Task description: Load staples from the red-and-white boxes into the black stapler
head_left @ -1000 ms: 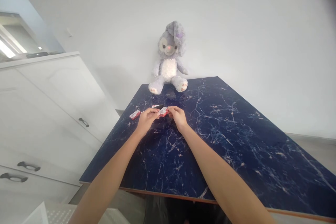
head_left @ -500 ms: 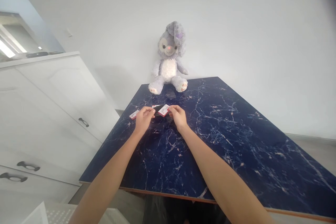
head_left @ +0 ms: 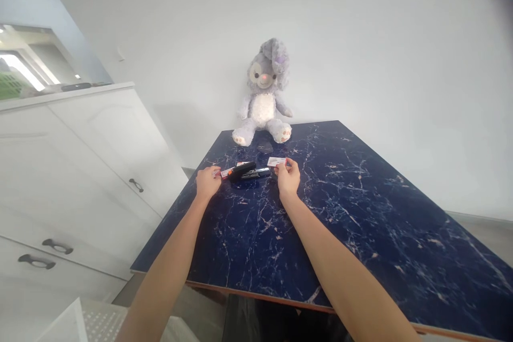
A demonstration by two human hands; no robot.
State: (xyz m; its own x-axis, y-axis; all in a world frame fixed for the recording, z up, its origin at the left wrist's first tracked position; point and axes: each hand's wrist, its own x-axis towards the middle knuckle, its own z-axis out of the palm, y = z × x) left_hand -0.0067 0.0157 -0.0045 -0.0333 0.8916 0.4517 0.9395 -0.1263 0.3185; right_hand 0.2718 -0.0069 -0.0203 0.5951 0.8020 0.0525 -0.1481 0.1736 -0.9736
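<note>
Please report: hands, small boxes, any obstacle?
Right hand holds white-and-red rectangular box. Left hand at another such box, grip unclear. Long black stapler lies between hands.

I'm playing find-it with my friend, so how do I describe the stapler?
Find the big plush bunny on the dark blue table. In front of it, look between the left hand and right hand. The stapler is the long, mostly black thing there; the small boxes nearby are white and red.
</note>
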